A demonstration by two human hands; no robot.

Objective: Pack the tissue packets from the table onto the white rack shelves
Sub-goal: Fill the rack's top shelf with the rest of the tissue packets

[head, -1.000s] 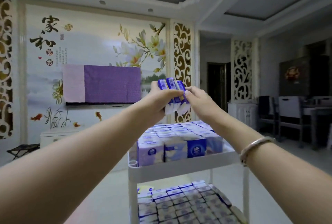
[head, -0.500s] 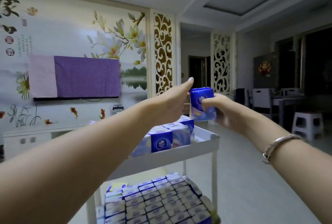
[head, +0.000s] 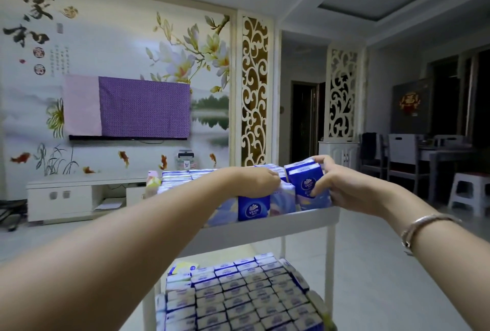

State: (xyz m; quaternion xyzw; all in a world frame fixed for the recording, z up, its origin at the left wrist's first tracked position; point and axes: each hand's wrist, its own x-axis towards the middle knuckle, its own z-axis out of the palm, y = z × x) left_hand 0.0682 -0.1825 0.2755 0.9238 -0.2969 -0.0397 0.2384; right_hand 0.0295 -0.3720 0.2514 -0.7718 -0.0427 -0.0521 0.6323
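Note:
The white rack stands in front of me with blue tissue packets filling its top shelf and the shelf below. My right hand grips a small stack of blue tissue packets at the top shelf's right end, lowered among the packed ones. My left hand rests on the packed packets just left of that stack, its fingertips curled over their tops against the stack. A blue packet faces me at the shelf's front edge.
A low white TV cabinet lines the left wall under a cloth-covered screen. A dining table with chairs and a white stool stand to the right. Open floor lies right of the rack.
Both hands have come down from chest height to the top shelf. The packets in my right hand now sit among the packed ones at the shelf's right end.

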